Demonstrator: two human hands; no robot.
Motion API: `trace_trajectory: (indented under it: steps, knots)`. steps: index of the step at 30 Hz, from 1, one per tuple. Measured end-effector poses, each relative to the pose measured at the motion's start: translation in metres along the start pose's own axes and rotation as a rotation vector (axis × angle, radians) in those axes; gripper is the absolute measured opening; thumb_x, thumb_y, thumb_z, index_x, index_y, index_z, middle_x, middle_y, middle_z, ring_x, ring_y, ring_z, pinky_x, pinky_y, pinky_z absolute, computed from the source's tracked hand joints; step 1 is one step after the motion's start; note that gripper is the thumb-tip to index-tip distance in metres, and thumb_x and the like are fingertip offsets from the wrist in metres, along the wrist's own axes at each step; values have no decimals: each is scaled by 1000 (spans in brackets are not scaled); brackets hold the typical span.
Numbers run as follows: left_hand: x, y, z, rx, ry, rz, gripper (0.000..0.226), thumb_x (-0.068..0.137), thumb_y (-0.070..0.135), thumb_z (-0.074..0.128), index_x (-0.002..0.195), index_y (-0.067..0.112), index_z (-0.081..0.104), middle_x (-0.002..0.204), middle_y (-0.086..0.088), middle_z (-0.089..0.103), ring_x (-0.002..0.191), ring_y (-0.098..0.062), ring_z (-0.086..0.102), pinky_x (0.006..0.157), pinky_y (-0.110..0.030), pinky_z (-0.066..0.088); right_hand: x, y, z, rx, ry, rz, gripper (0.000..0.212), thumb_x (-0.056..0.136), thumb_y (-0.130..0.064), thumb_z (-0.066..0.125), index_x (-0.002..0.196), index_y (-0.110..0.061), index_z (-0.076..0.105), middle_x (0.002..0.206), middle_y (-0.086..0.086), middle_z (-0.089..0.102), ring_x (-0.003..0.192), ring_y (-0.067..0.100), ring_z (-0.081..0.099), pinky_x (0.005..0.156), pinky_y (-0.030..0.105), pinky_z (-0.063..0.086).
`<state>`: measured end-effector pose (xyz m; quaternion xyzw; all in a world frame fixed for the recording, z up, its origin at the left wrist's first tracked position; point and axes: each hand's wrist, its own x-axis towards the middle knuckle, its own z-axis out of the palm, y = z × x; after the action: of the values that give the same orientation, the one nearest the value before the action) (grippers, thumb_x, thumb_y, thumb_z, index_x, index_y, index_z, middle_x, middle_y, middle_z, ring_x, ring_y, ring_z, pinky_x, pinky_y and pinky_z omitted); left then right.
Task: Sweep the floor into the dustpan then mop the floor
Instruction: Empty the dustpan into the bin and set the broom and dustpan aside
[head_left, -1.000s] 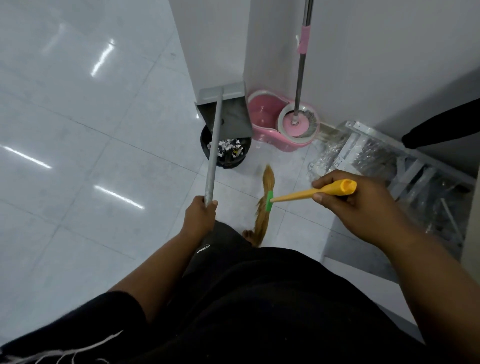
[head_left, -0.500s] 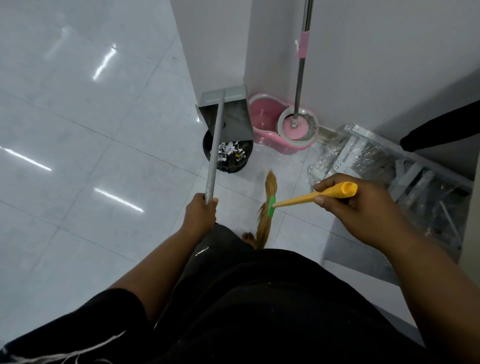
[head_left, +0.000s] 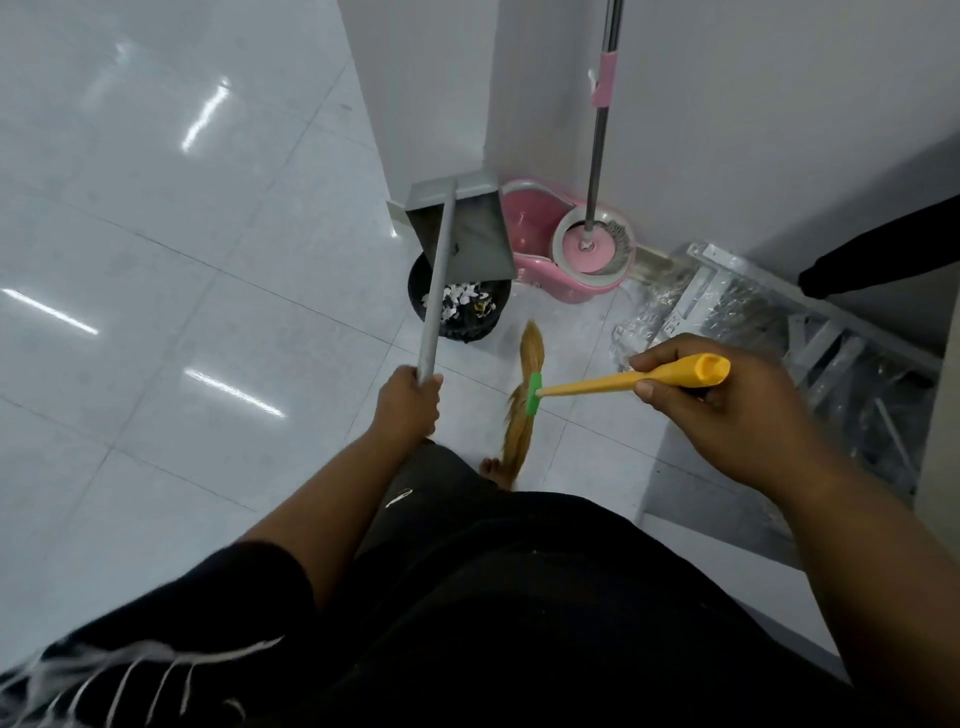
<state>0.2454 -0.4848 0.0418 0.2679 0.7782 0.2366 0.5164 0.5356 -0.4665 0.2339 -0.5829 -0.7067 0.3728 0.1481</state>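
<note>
— What's nearest you there?

— A black sleeve and dark clothes fill the bottom. Above that, the two hands are well apart, each clamped on a handle. The right hand (head_left: 727, 415) is wrapped round the thick yellow end of the broom (head_left: 613, 383); its brown bristles hang down past a green collar, close to a bare foot (head_left: 491, 467) on the floor (head_left: 156, 260).

— And the left?

— The left hand (head_left: 408, 405) is closed round the grey pole of the dustpan (head_left: 467, 228). The pan is lifted and tipped over a black bin (head_left: 462, 312), which has white scraps of paper lying inside.

— Where's the mop?

— Farther back, in the corner by the wall. The mop (head_left: 597, 156) stands upright with its head sitting in the round spinner of a pink bucket (head_left: 540, 228), just behind the dustpan. To the right, a folded metal frame (head_left: 779, 322) wrapped in clear plastic lies on the floor
</note>
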Motion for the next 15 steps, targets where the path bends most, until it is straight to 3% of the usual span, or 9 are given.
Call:
trace_trajectory:
  steps: [2, 6, 11, 15]
  knots:
    - [15, 21, 0, -50, -7, -10, 14, 97, 26, 55, 98, 11, 54, 78, -5, 58, 55, -15, 51, 40, -24, 41, -2, -7, -7, -30, 36, -53, 8, 83, -30, 69, 91, -30, 70, 92, -10, 74, 81, 7, 67, 69, 29, 54]
    - [17, 18, -10, -38, -18, -22, 13, 96, 28, 55, 100, 15, 53, 81, -5, 58, 59, -16, 51, 44, -26, 43, -6, -20, -31, 71, 128, -137, 11, 82, -13, 72, 88, -22, 72, 94, -12, 74, 86, 16, 70, 69, 41, 56]
    - [7, 8, -12, -31, -3, -17, 17, 97, 28, 54, 106, 14, 52, 83, -7, 59, 62, -18, 53, 51, -30, 47, -8, -30, -63, 79, 154, -315, 7, 88, -33, 66, 94, -34, 69, 101, -12, 73, 89, 17, 72, 64, 44, 57]
    - [1, 6, -13, -10, -5, -16, 18, 98, 28, 55, 109, 14, 51, 84, -8, 59, 61, -17, 54, 45, -26, 46, -2, -35, -77, 136, 144, -423, 8, 92, -33, 66, 97, -28, 69, 106, -4, 72, 95, 24, 71, 66, 51, 57]
